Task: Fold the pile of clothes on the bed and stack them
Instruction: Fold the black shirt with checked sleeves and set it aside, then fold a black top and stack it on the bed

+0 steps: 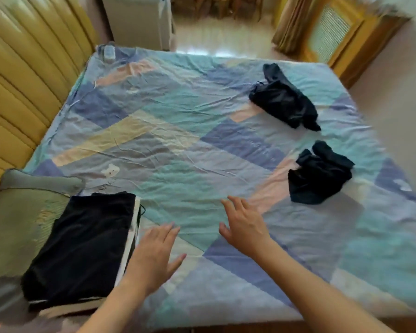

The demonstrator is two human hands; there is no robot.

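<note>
Head camera looks down on a bed (178, 145) covered in a patchwork sheet, with both hands spread flat and empty above it: the left hand (151, 258) hovers just beside a folded stack (82, 248) of dark clothes at the near left, and the right hand (245, 227) reaches out over bare sheet, fingers loose, gripping nothing. Two crumpled dark garments are left unfolded, the nearer garment (318, 174) to the right and the farther garment (283, 102) well beyond it. A pillow (17, 219) lies touching the stack's far side. The risk from here is likely the long reach: dragging a garment back could rumple the sheet, and a careless left forearm so close to the stack could nudge its layers askew.
</note>
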